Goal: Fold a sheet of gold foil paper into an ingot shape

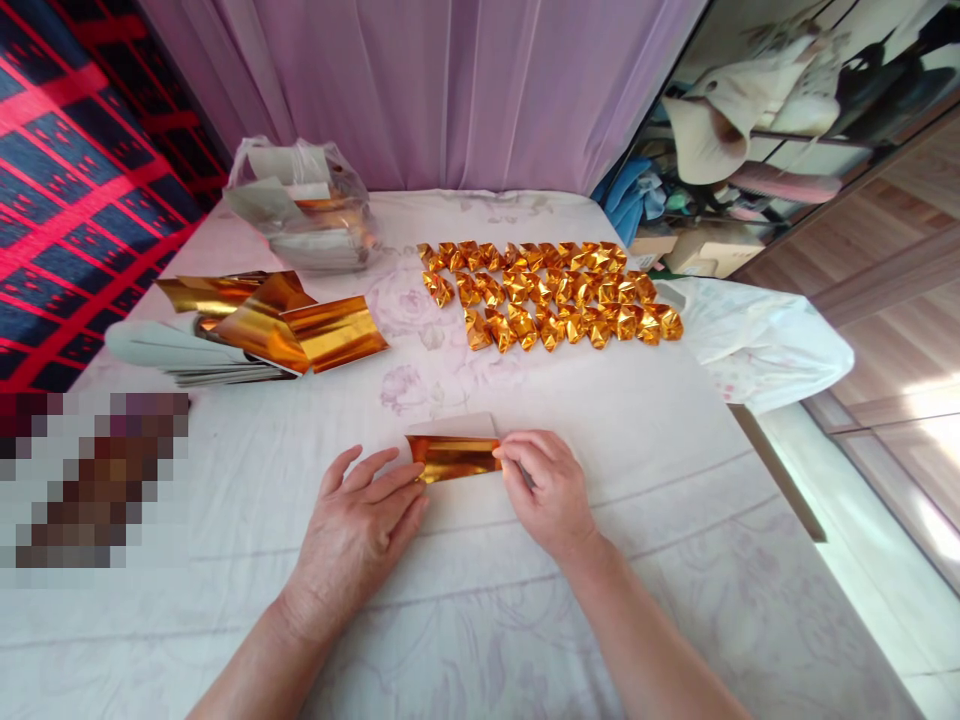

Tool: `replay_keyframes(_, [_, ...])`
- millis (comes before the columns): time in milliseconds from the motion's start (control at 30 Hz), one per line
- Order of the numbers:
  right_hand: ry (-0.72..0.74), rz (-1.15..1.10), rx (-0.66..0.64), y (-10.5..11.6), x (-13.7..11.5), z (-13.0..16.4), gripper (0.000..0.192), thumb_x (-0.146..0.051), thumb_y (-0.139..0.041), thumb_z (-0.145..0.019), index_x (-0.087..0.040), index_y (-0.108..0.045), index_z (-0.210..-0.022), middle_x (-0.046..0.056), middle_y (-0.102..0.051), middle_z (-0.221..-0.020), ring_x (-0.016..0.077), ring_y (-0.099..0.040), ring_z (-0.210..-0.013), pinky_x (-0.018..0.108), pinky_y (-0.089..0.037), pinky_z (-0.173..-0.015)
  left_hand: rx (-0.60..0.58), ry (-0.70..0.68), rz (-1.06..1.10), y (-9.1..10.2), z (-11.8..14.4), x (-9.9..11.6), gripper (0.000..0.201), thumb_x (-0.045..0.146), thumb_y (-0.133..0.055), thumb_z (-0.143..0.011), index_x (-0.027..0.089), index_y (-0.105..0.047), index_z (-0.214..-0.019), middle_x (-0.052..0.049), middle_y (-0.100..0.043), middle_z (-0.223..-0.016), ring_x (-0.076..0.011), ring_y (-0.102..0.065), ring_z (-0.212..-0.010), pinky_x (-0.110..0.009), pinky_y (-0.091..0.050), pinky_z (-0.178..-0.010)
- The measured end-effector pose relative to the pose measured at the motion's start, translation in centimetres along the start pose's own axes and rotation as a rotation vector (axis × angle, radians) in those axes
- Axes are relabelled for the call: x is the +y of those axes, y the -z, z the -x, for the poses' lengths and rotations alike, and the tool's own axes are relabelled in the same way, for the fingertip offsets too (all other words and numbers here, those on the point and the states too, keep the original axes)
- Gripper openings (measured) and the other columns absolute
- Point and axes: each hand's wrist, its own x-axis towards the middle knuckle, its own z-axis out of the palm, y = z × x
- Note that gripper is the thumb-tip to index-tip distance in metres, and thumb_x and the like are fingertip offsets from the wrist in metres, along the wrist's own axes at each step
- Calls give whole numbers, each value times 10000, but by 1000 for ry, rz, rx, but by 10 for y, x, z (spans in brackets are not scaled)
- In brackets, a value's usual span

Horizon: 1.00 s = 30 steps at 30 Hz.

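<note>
A purple curtain (480, 90) hangs beyond my cloth-covered table (637, 420). On my right, cluttered shelves (795, 140) stand near wood-grain panels (870, 330) catching bright light.

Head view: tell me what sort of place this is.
Probably a room in a home: a purple curtain hangs at the back, a flowered cloth lies spread before it, and red checked fabric shows at the left.

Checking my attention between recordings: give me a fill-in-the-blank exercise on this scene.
Of the left hand and right hand, the one pinching the gold sheet is the ____.
The folded gold pieces form ____ rows.
In the picture, the clear bag is to the ____ of them.

Missing words: right; three; left.
</note>
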Motion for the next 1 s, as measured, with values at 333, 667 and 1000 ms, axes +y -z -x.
replay_keyframes(333, [65,89,58,5,-8,-2,216,-146,-514,-914,-225,-700,-990,71,-666,-1005,205,-599,-942,372,-480,-856,-20,38,62,-3,1,-1,234,257,-498,-969,242,-730,-947,6,-765,-1055,-264,-651,-1080,-505,-363,-1033])
replay_keyframes(667, [265,-23,-175,-3,-28,4,237,-151,-506,-930,-204,-675,-1089,69,-686,-1076,207,-593,-994,390,-482,-891,-25,54,100,-6,0,0,196,245,-509,-955,221,-703,-938,-25,-758,-1037,-259,-650,-1068,-513,-373,-1049])
replay_keyframes(1000, [237,30,-327,-9,-32,4,201,-199,-542,-939,-190,-678,-1087,79,-675,-1125,239,-579,-1019,432,-479,-877,-22,34,92,-7,1,-2,182,233,-505,-960,216,-686,-953,-24,-755,-1034,-255,-655,-1055,-519,-359,-1056])
